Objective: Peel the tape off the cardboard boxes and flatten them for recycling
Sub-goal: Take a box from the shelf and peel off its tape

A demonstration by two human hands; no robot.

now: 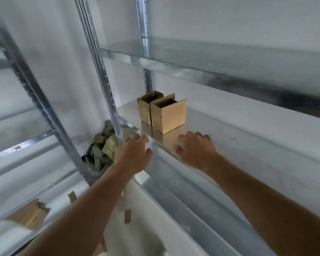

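Observation:
Two small open cardboard boxes stand side by side at the left end of a metal shelf [248,145]: the nearer box [171,115] and behind it a second box [146,106], both with flaps up. My left hand [133,154] hovers at the shelf's front left corner, fingers apart, holding nothing. My right hand [196,148] is over the shelf's front edge just in front of the nearer box, fingers loosely spread and empty. Neither hand touches a box.
A pile of crumpled paper and cardboard scraps [103,148] lies on the floor beyond the upright post [107,85]. Flattened cardboard [30,213] rests on a lower left shelf. Tape pieces [127,216] lie below. Another shelf [174,67] hangs overhead.

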